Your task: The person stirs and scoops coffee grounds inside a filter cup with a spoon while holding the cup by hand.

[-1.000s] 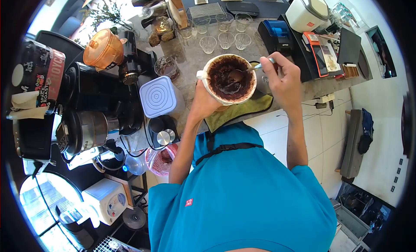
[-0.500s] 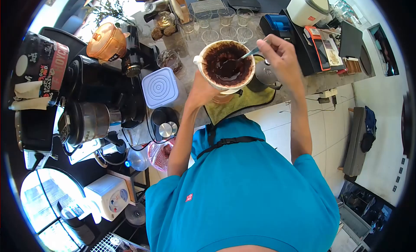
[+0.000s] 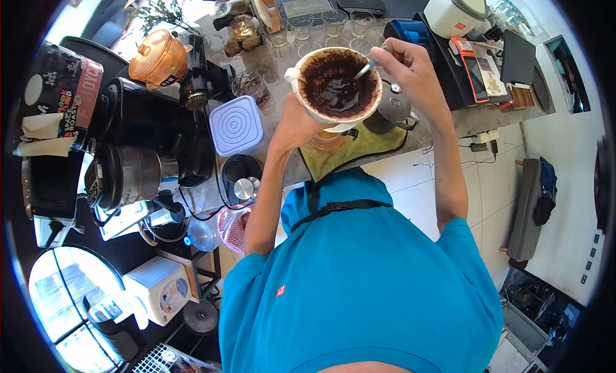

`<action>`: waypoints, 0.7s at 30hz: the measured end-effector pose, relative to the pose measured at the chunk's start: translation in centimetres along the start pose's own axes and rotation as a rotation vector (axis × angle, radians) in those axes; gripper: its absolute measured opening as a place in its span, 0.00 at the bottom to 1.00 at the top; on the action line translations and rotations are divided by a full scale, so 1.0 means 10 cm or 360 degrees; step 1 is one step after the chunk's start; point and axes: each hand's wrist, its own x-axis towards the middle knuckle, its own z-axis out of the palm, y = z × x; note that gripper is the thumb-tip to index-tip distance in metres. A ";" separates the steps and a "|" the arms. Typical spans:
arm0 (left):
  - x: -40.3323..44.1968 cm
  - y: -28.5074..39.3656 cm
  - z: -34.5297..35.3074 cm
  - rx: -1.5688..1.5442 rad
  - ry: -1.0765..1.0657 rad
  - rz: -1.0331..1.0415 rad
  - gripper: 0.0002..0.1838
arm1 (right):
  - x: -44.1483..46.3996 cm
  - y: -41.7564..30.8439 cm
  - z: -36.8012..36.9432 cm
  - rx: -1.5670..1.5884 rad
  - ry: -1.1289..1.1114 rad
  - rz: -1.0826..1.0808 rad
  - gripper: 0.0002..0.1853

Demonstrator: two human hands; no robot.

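My left hand [image 3: 299, 125] is wrapped round the near-left side of a white coffee dripper [image 3: 305, 102], holding it up over the counter. The dripper has a side handle and a flange below. Inside is dark, wet coffee [image 3: 339, 94], with grounds stuck up the walls. Thumb and fingers of my right hand [image 3: 407, 65] pinch the handle of a spoon [image 3: 366, 69], whose bowl end is sunk in the coffee and hidden. Below lies a green cloth [image 3: 369, 152] bearing a dark, lidded pot [image 3: 393, 109] and an amber glass vessel [image 3: 326, 140], partly covered by the dripper.
Several clear glasses [image 3: 334, 23] stand behind the dripper. Left are a lidded plastic box [image 3: 236, 125], a glass [image 3: 249, 84], a grinder-like black machine [image 3: 194, 71] and an amber pot [image 3: 158, 55]. A card terminal [image 3: 471, 68] lies right. Cables hang by the counter edge.
The dripper has tipped and shifted slightly up, uncovering more of the pot. My right hand has risen slightly, and the spoon stands steeper, farther right in the coffee.
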 end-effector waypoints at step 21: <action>0.00 0.02 -0.06 0.0001 -0.0025 -0.0026 0.47 | -0.05 -0.03 0.04 0.0209 0.0101 0.0179 0.17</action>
